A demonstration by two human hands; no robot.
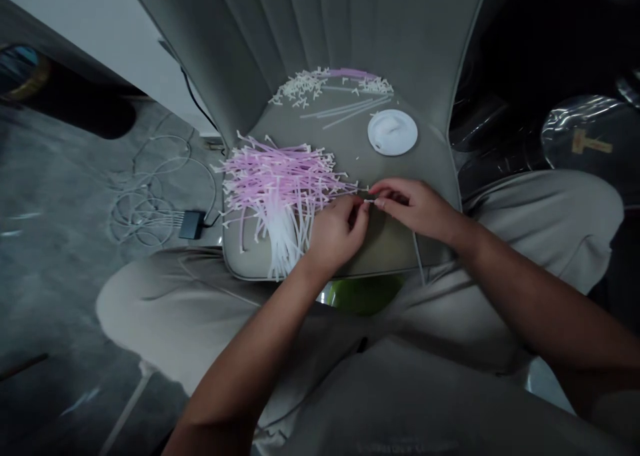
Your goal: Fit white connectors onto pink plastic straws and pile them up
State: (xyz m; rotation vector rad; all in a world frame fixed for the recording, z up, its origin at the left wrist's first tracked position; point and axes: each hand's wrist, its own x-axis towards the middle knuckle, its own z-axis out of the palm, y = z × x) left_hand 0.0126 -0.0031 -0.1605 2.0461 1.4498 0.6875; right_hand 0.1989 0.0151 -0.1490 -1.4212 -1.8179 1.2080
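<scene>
My left hand (340,233) is closed beside the heap of tubes, its thumb and fingers pinched at a small white connector (369,201). From the other side, the thumb and fingertips of my right hand (413,206) close on the same small piece. A thin pale strand (419,259) hangs below my right hand over the seat edge; whether that hand holds it I cannot tell. Left of the hands lies a heap of thin pink tubes (280,176) with white connectors on their ends. White tubes (283,236) lie at its front, partly behind my left hand.
Everything lies on a grey chair seat (345,143). Farther back are loose white connectors (305,86), a few pale tubes (345,111) and a white round lid-like dish (393,133) with white material on it. A cable coil (145,209) and black box (191,225) lie on the floor.
</scene>
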